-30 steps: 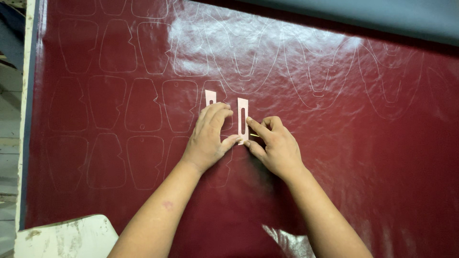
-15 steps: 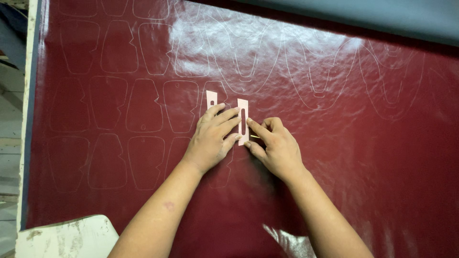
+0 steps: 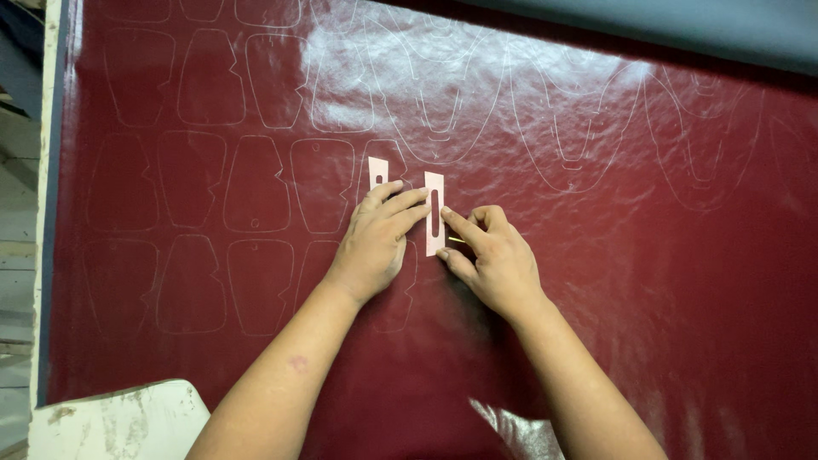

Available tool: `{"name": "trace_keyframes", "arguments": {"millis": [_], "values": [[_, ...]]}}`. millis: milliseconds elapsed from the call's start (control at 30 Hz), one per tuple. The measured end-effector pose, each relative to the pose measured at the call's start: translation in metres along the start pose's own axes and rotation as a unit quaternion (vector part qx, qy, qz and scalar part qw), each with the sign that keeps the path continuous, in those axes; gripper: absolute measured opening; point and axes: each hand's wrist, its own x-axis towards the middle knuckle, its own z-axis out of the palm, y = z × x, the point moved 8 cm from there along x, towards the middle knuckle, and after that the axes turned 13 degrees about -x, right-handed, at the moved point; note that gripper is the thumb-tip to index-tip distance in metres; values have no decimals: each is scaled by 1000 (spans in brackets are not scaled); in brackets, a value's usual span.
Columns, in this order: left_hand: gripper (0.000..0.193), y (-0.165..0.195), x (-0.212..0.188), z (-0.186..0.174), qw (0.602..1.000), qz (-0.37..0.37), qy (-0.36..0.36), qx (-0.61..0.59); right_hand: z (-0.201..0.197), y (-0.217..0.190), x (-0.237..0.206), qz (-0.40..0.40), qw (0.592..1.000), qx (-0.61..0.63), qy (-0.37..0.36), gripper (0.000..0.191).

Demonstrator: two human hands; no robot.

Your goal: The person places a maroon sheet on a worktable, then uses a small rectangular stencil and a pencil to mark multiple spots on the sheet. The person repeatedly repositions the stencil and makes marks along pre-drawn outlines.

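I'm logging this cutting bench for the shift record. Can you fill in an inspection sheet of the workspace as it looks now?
Surface: glossy dark red sheet covers the bench, marked with rows of traced outlines.
Job's things: pink template with a slot lies flat on the sheet; thin yellow marker, mostly hidden.
Clutter: worn white object at lower left.
Grippers: left hand presses the template; right hand holds the marker at its edge.
Cables: nothing seen.
Surroundings: grey material along the top.

A leather workshop; a dark red hide (image 3: 596,281) (glossy) bears traced pattern outlines (image 3: 256,183).
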Motion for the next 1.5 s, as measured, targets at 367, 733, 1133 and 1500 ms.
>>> {"name": "trace_keyframes", "arguments": {"millis": [367,733,1133,1500], "values": [[54,11,0,-2,1000,-1,-24,3,3,1,0,8,1000,5,-8,58],[35,26,-4,44,945,-72,-185,259,-28,19,18,-1,993,107,55,19],[90,-8,-19,87,927,-325,-145,115,-41,-26,70,-82,987,105,-90,23],[81,-15,-22,93,925,-315,-145,154,-24,-31,71,-82,986,74,-127,25]]}}
